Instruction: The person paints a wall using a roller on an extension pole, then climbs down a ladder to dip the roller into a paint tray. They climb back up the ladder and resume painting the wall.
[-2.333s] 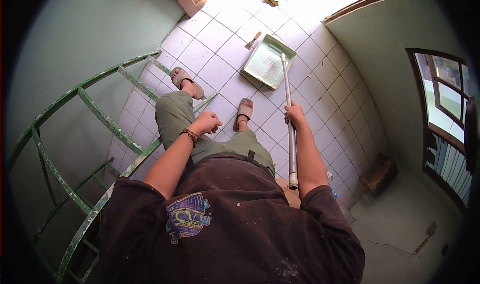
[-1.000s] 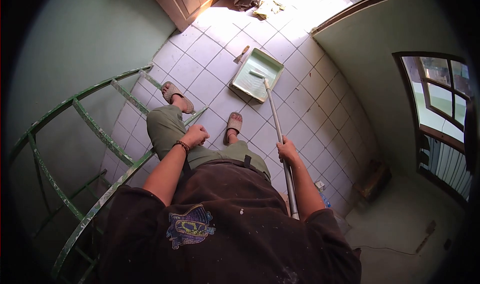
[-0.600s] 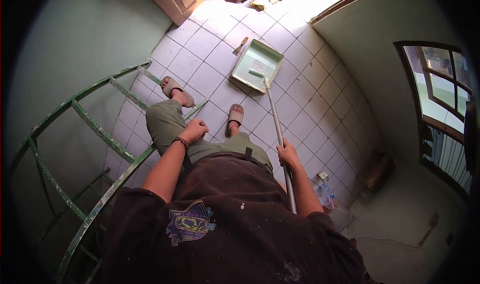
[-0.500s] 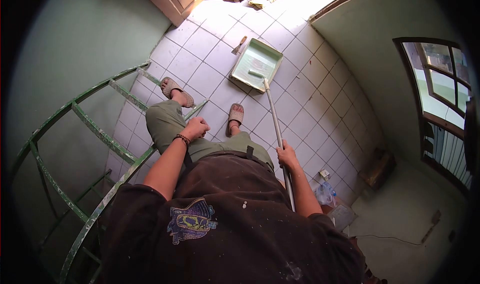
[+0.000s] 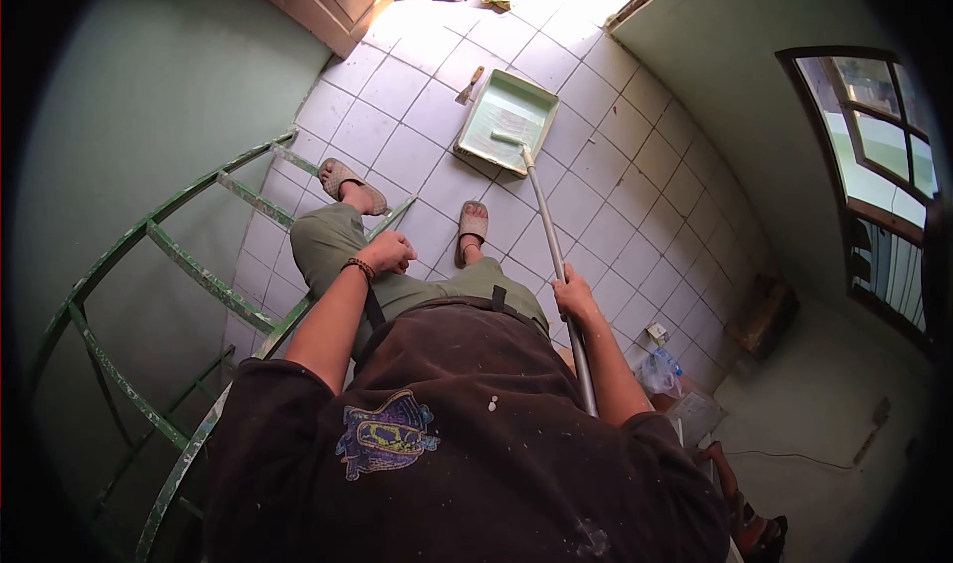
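Note:
My right hand point(image 5: 573, 295) is wrapped round the metal extension pole point(image 5: 548, 220) of a paint roller. The pole slants down beside my body, its lower end hidden by my right forearm. At the far end, the roller head point(image 5: 507, 137) lies in a paint tray point(image 5: 542, 148) coated with pale green paint. Over my left thigh, my left hand point(image 5: 390, 253) is loosely closed, with nothing visible in its curled fingers. A scraper point(image 5: 470, 85) with a wooden handle lies on the tiles beside the tray.
A paint-spattered green metal ladder point(image 5: 210, 273) stands along my left side. Behind it is a green wall; a wooden door point(image 5: 328, 7) is at the upper left. On the right are a window point(image 5: 874, 136), a wooden box point(image 5: 762, 317) and a plastic bag point(image 5: 659, 372).
The view has shifted slightly, and my right hand is a little farther forward with the pole. The roller head still lies in the tray. My left hand has hardly moved.

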